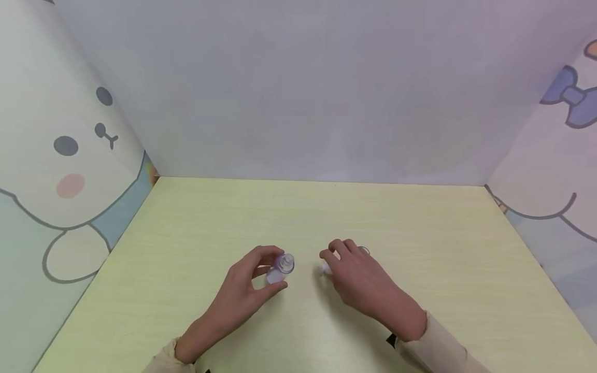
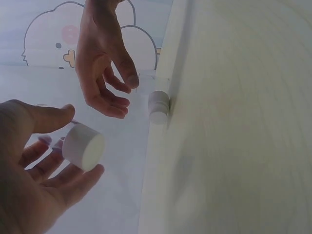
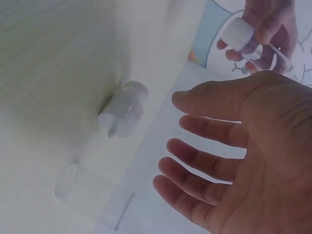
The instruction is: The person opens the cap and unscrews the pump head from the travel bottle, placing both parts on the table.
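Observation:
My left hand (image 1: 244,290) grips a small clear bottle (image 1: 276,276) between thumb and fingers, above the table. A purple-tinted collar and a clear nozzle (image 1: 287,260) show at its top; the bottle's white base (image 2: 84,147) faces down in the left wrist view. My right hand (image 1: 361,282) hovers with loosely bent fingers and nothing in them. Just below it, a white cylindrical pump-like piece (image 3: 124,109) lies on its side on the table, mostly hidden by the hand in the head view. Beside that piece lies a clear open-ended cap (image 3: 92,195).
A pale wood-grain table (image 1: 224,212) lies under both hands. Behind it stands a plain greyish wall (image 1: 322,93). Side panels with cartoon animals, the left panel (image 1: 56,103) and the right panel (image 1: 564,171), border the table.

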